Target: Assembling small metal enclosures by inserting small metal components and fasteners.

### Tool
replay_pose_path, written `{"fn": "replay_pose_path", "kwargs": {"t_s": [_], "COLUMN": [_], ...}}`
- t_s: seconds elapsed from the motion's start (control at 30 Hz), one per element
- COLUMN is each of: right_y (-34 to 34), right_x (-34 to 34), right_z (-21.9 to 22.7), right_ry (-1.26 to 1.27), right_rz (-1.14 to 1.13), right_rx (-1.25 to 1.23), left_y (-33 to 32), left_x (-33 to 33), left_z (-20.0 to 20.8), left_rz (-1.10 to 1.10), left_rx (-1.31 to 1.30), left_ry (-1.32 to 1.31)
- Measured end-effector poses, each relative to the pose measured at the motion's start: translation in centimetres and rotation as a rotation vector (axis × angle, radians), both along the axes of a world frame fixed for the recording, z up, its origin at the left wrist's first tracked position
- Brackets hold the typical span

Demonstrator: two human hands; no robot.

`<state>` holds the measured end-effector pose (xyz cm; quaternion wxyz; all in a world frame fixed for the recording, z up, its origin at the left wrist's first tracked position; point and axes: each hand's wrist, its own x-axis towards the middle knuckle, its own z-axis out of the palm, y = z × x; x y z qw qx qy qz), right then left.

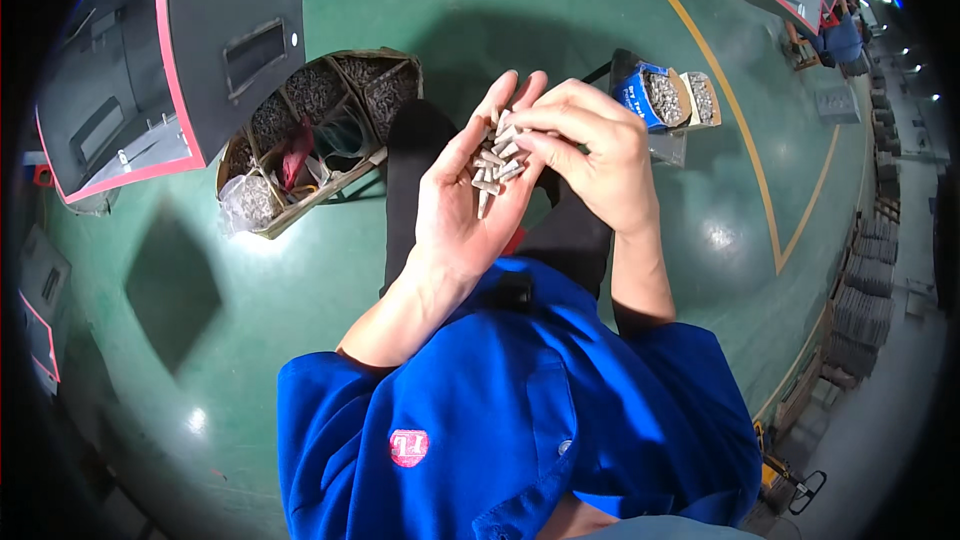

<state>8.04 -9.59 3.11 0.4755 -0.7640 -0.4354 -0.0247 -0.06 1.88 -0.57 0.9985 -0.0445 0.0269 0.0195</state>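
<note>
My left hand [447, 202] is palm up and cupped around a loose heap of small grey, tapered, peg-like pieces [490, 168]. Over that palm, my right hand [605, 145] has its thumb and fingertips pinched together at the upper edge of the heap, on one of the pieces. The fingertips partly cover what they grip. Both hands are in front of my body, above my knees.
To the left stands a divided crate [330, 192] of small dark metal parts, with a clear plastic bag [250, 202] at its corner. A dark cabinet [235, 0] with red edging is beside it. Right of my hands, a blue carton [634, 100] holds small grey parts.
</note>
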Motion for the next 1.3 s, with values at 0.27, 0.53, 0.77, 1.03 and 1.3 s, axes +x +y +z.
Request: {"fn": "replay_pose_path", "kwargs": {"t_s": [0.27,0.53,0.77,1.03,1.3], "right_y": [-0.3,0.0,0.8,0.7,0.8], "right_x": [0.3,-1.1,-1.5,-0.1,1.4], "right_z": [0.7,2.0,1.9,2.4,2.9], "right_ry": [-0.008,-0.003,-0.248,0.027,-0.038], "right_rz": [-0.001,0.012,0.1,0.134,0.26], "right_rx": [0.045,0.058,-0.175,-0.004,-0.009], "left_y": [-0.2,0.0,0.1,0.6,1.1], "left_x": [-0.2,-0.3,0.6,0.9,0.7], "left_z": [0.8,1.1,1.9,1.2,1.6], "left_rz": [0.022,0.041,0.051,0.044,0.013], "left_rx": [-0.042,-0.044,0.075,0.008,-0.08], "left_ry": [-0.029,-0.072,-0.033,-0.053,-0.04]}}
